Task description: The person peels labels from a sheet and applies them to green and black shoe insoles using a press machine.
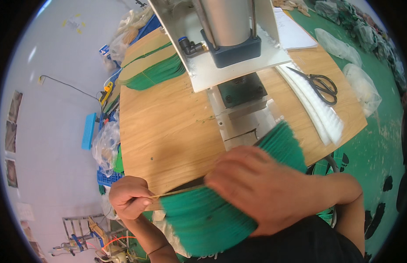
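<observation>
A thick stack of thin green sheets (199, 219) is fanned out at the table's near edge, close to my body. A tan strip or face shows along its left upper edge, with a dark edge beside it. My left hand (131, 197) is closed, pinching that tan edge between thumb and fingers. My right hand (256, 188), slightly blurred, lies across the middle of the stack with its fingers bent over the far edge. The right part of the stack reaches toward the metal base plate (238, 129) of a press (232, 44), which stands above and beyond it.
Tan-topped, green-edged stacks (153, 65) lie at the table's far left. Black-handled scissors (319, 85) rest on white padded strips (311, 105) at the right. White paper (295, 30) lies behind them. Plastic bags (361, 87) are on the green floor, and blue crates (109, 175) stand left.
</observation>
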The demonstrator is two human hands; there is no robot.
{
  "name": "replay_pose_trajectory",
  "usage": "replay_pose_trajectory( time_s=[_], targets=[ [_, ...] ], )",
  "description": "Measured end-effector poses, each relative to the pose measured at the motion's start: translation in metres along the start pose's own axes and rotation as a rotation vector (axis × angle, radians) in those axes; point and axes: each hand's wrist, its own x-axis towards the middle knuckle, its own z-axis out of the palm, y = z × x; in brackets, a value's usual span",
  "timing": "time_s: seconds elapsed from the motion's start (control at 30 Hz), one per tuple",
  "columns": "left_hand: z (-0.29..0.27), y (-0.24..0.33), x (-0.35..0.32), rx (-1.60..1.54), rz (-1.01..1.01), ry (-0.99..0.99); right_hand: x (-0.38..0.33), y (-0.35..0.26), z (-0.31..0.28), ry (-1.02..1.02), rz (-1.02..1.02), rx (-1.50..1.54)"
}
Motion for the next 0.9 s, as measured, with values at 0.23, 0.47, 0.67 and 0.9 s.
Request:
replay_pose_trajectory(
  time_s=[0.23, 0.47, 0.67, 0.9],
  targets=[
    [0.061, 0.026, 0.006, -0.018, 0.303, 0.199, -0.025, 0.015, -0.007, 0.290, 0.369, 0.061],
    [0.094, 0.043, 0.013, 0.165, 0.337, -0.332, -0.014, 0.019, 0.019, 0.506, 0.316, 0.145],
    [0.086, -0.017, -0.052, 0.223, -0.347, -0.056, 0.008, 0.020, 0.033, 0.727, 0.106, 0.497],
    [0.119, -0.022, -0.042, -0.152, -0.041, 0.544, 0.049, 0.021, 0.052, 0.586, 0.061, 0.835]
  ],
)
